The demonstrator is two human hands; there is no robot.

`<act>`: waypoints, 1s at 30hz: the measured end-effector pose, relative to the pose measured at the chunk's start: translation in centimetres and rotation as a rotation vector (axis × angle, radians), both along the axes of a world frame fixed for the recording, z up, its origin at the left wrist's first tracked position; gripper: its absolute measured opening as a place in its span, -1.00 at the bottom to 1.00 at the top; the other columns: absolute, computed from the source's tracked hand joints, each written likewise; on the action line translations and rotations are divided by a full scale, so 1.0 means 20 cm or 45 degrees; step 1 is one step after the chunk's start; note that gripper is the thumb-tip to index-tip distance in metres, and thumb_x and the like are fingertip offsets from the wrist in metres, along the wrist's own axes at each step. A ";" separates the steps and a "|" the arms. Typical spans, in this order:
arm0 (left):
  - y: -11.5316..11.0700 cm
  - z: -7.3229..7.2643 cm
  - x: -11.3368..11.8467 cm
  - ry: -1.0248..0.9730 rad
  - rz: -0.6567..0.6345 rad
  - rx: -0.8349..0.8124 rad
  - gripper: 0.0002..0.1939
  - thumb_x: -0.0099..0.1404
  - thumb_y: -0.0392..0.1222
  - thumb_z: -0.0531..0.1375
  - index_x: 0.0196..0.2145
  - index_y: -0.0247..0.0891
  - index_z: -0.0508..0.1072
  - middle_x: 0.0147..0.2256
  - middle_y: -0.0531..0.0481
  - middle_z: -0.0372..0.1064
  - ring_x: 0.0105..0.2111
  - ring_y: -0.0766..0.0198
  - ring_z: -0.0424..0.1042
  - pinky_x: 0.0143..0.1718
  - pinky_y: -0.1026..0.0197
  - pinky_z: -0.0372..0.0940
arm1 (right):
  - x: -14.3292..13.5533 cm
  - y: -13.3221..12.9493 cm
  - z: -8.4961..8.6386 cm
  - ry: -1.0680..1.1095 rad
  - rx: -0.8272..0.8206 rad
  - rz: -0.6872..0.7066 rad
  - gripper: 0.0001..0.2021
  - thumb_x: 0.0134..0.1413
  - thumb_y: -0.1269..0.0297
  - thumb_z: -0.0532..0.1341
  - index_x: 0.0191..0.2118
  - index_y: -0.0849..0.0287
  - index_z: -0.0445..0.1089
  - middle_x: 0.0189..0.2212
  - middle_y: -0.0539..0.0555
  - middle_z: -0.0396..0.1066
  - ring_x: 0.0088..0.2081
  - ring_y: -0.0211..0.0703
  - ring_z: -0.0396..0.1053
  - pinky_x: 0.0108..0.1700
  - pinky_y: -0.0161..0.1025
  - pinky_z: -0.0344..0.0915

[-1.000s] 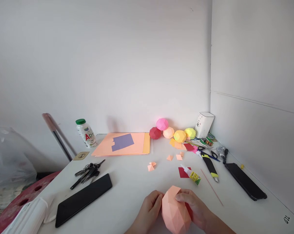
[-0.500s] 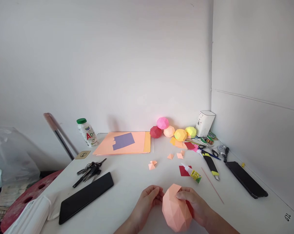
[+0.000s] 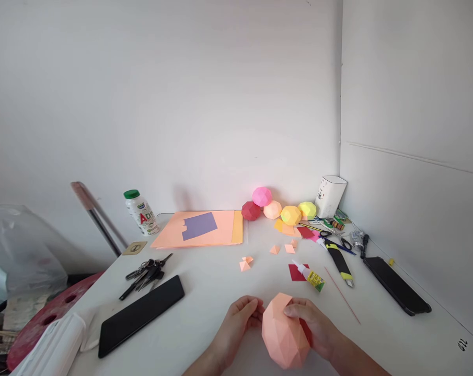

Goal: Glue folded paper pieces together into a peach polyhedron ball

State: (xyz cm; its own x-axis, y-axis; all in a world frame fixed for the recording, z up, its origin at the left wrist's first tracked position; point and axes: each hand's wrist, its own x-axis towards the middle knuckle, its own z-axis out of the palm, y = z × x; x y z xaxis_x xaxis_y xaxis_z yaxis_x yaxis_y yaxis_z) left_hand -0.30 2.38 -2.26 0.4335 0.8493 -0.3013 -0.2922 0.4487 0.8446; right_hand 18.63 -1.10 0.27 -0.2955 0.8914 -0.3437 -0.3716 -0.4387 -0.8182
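Observation:
A large peach faceted paper ball (image 3: 285, 334) is gripped at its right side by my right hand (image 3: 310, 324), the thumb on its upper face and the other fingers behind it. Close by the ball's left side is my left hand (image 3: 242, 318), its fingers curled and the thumb pressed near the index finger. Whatever may be between those fingertips is hidden. Small peach folded paper pieces (image 3: 245, 264) lie on the table beyond the hands. Behind the ball, a glue bottle (image 3: 313, 278) rests partly on a dark red paper square (image 3: 297, 272).
Smaller coloured paper balls (image 3: 273, 210) stand along the wall. A utility knife (image 3: 339, 262), a thin red stick (image 3: 342, 295) and a black case (image 3: 396, 286) lie right. On the left are keys (image 3: 148, 274), a black phone-like slab (image 3: 142, 316), a white bottle (image 3: 142, 215) and peach sheets (image 3: 169, 235).
My hands and the ball keep the same pose. Only the camera view has shifted very slightly.

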 end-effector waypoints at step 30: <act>-0.01 0.01 0.00 -0.003 -0.004 -0.002 -0.66 0.07 0.05 0.28 -0.42 -0.34 0.46 -0.43 -0.08 0.45 -0.41 0.25 0.40 -0.32 0.21 0.28 | -0.01 0.00 0.01 -0.002 0.002 -0.012 -0.81 -0.16 0.25 0.31 -0.46 0.32 0.45 -0.50 0.06 0.36 -0.41 -0.19 0.26 -0.31 -0.25 0.15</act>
State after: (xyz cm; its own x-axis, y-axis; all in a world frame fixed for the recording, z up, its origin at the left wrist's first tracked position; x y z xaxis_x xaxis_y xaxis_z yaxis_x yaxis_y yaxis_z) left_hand -0.27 2.20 -1.99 0.4370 0.8474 -0.3015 -0.2930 0.4511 0.8430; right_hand 18.52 -1.14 0.54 -0.2867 0.8946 -0.3429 -0.3747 -0.4341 -0.8193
